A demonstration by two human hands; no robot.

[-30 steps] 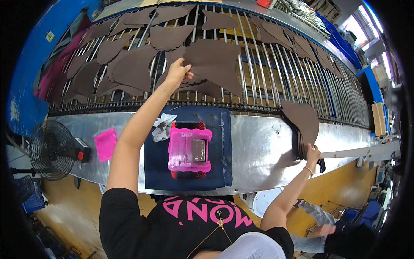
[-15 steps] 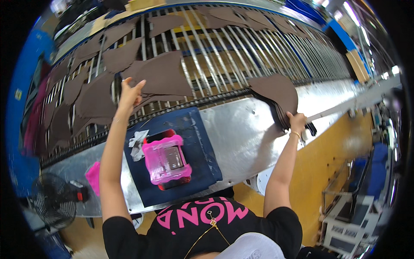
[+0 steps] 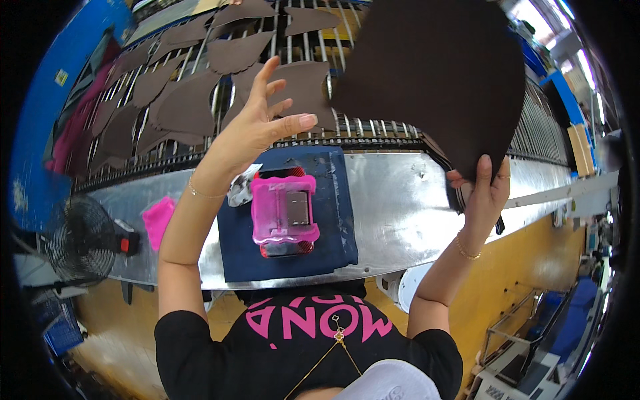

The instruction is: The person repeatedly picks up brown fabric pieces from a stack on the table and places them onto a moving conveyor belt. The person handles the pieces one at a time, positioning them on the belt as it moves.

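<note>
A large dark brown cut piece of sheet material [image 3: 443, 73], curved at its sides, is raised on the right. My right hand [image 3: 485, 193] grips its lower end, with the thumb in front. Layered dark edges show just behind the hand; how many layers it holds I cannot tell. My left hand [image 3: 257, 127] is empty, its fingers spread, above the near edge of the slatted rack. Just beyond it lie other brown cut pieces [image 3: 303, 83], some overlapping.
A metal table [image 3: 393, 200] runs along the slatted rack [image 3: 340, 57]. On its dark blue mat [image 3: 333, 233] sits a pink and red tray-like holder [image 3: 267, 207], with crumpled white material [image 3: 241, 190] beside it. A pink cloth [image 3: 158, 220] and a black fan [image 3: 80, 240] are at left.
My right hand has lifted the brown piece from the table's right side, toward me. My left hand has come off the pieces on the rack and opened wide.
</note>
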